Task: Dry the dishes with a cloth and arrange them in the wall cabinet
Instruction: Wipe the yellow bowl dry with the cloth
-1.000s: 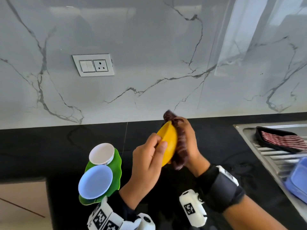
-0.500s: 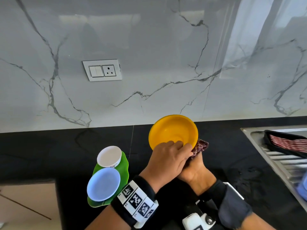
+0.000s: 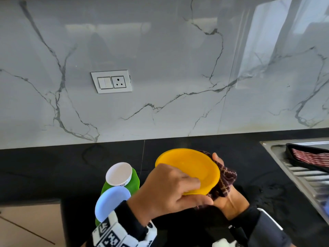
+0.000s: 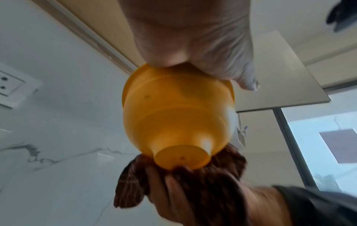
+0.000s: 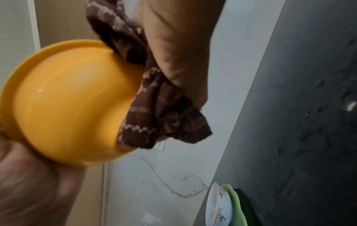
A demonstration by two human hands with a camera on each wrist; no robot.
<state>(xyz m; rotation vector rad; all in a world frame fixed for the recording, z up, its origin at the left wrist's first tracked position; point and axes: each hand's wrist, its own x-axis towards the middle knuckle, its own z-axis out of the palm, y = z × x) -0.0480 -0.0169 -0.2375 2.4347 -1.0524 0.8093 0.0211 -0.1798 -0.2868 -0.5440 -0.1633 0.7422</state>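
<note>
Gripping the near rim of the yellow bowl [image 3: 188, 168], the left hand [image 3: 169, 191] holds it up above the black tabletop [image 3: 53, 166], fingers curled over the edge into the bowl and thumb beneath. The right hand [image 3: 226, 198] is closed around a bunched brown patterned cloth [image 3: 224, 180] and presses it against the bowl's outer wall and base on the right side; the left wrist view shows the cloth wadded right under the bowl's foot. To the left on the tabletop, a white bowl [image 3: 119, 173] with a flower pattern and a pale blue bowl [image 3: 112, 200] sit on a green plate [image 3: 132, 182], the blue one nearer. At the far right, a steel sink drainboard [image 3: 302, 179] carries a black tray [image 3: 302, 163] with a red striped cloth [image 3: 313, 155] in it. A switch and socket plate [image 3: 111, 81] is on the marble wall [image 3: 178, 68] behind.
</note>
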